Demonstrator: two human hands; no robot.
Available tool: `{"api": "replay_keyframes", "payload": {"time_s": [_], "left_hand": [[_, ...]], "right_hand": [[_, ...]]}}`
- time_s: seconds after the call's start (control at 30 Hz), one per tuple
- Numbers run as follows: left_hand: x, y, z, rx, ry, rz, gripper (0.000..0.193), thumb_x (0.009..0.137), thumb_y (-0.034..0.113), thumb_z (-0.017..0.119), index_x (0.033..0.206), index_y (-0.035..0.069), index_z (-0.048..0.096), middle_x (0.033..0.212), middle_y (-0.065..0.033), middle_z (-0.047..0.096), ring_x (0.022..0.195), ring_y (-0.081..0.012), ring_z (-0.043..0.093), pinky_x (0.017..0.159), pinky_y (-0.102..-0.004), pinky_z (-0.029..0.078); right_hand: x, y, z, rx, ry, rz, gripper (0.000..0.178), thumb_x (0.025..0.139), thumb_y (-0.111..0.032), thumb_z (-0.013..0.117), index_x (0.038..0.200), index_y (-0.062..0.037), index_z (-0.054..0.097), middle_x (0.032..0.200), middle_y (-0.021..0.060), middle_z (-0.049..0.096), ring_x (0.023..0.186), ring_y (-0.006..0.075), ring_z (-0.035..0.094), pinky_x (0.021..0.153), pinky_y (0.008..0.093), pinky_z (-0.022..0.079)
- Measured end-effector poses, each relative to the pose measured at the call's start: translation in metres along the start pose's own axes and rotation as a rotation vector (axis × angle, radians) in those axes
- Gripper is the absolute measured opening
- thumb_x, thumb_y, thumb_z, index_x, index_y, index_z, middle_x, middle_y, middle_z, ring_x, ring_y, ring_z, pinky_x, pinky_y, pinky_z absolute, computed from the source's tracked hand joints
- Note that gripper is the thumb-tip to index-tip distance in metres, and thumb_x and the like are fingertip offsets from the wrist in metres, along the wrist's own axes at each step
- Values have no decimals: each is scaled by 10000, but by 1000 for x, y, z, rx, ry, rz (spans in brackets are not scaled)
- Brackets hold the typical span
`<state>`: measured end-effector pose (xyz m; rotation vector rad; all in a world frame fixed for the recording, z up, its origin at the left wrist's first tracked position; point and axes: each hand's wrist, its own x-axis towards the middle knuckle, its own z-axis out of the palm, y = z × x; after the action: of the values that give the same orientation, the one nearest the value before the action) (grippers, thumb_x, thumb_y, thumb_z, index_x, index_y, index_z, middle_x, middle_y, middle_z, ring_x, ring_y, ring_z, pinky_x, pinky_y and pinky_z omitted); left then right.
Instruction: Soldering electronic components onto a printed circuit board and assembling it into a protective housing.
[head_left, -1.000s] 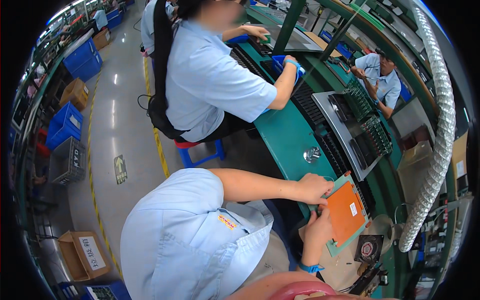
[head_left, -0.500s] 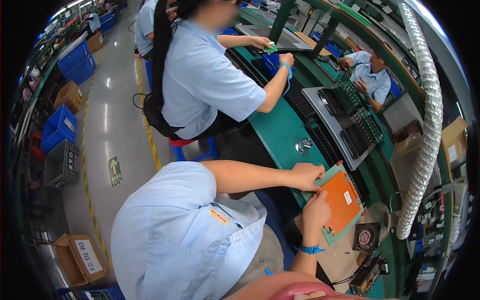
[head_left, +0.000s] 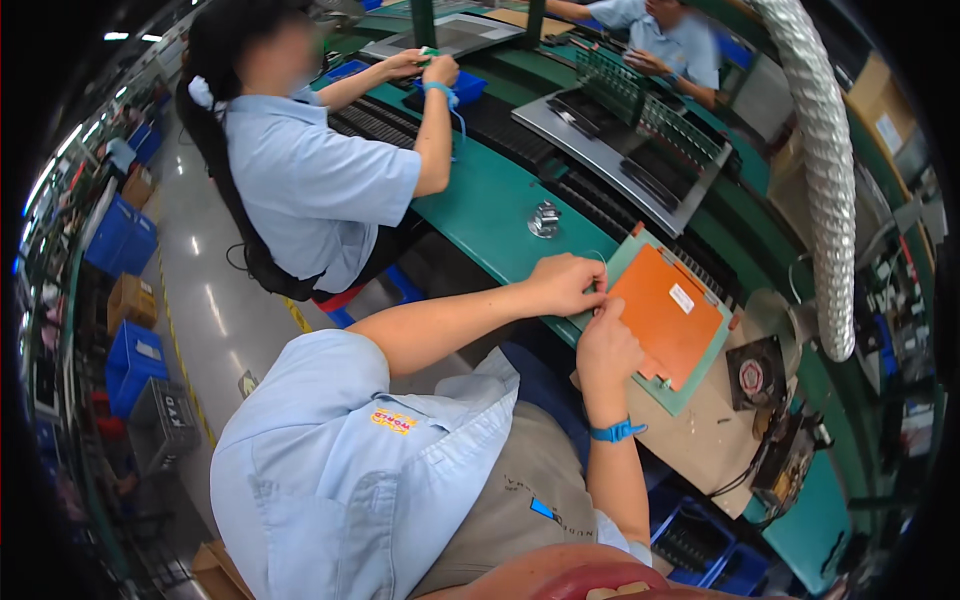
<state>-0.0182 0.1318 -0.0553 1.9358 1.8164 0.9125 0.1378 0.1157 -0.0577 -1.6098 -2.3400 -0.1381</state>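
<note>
My left hand and my right hand meet at the near left edge of an orange panel, fingertips pinched close together. Whatever lies between the fingers is too small or hidden to name. A thin pale strand curves up beside the left fingers. The orange panel carries a white label and lies on a light green board that shows around its edges. Small orange pieces and a metal strip sit along the board's rim. A blue strap circles my right wrist.
Brown cardboard lies under the board, with a black fan and a wired assembly beside it. A shiny metal part stands on the green bench. A silver duct hangs at right. Co-workers sit farther along.
The view has tilted and shifted, so the bench sits differently in the picture. My hands stay pinched together at the panel's edge.
</note>
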Motion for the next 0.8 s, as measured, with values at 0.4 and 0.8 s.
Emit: {"api": "replay_keyframes", "payload": {"time_s": [0.4,0.8], "left_hand": [[0,1,11,-73,164,-36,175,881,288,734,952,143,665,597,22,560,550,-208,562,544,-347,407],[6,-4,11,107,128,-47,177,893,259,719,958,110,650,629,-25,601,583,-222,592,568,-354,430]], "right_hand": [[-72,82,-25,698,364,-61,217,861,41,621,1062,-23,667,869,103,647,723,254,585,693,355,498],[-34,171,-22,492,160,387,264,952,-23,580,1187,50,677,1053,175,708,883,302,658,812,351,534]]}}
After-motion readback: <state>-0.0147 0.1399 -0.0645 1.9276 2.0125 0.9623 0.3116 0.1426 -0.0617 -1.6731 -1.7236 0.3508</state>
